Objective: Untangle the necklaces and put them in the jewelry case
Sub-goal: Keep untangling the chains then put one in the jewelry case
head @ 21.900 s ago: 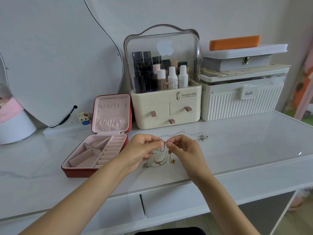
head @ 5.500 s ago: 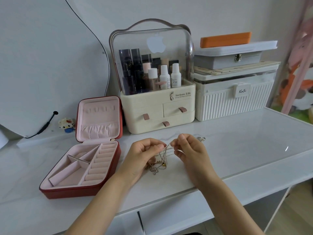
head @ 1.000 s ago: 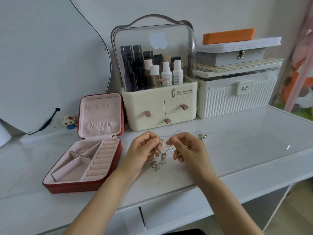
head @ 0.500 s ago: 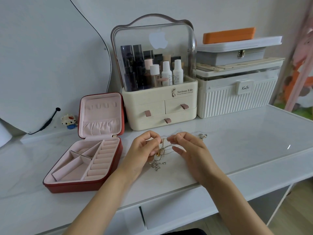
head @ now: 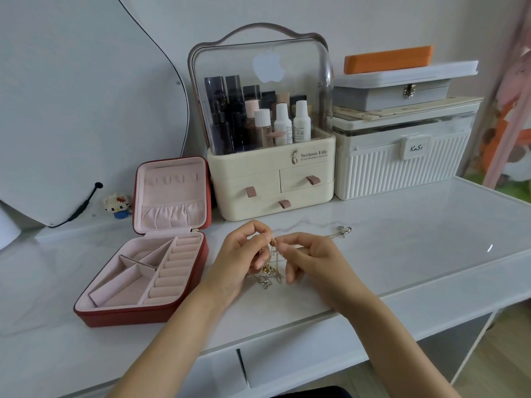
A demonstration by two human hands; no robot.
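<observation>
On the white table (head: 402, 254), before the cream makeup organizer (head: 273, 182): one tangle of necklaces (head: 270, 268), in my hands.

Item: necklaces, gold and silver chains knotted together, pendants trailing onto the tabletop. My left hand (head: 244, 254) and my right hand (head: 313, 257) meet fingertip to fingertip, each pinching the chains at the top of the tangle, other fingers curled. A silver strand runs from my right hand to a clasp (head: 343, 230) lying on the table. Jewelry case (head: 143, 282): red outside, pink lining, lid propped upright, placed just to my left, no necklace in its compartments. White ribbed box (head: 402, 168) beside the organizer.
</observation>
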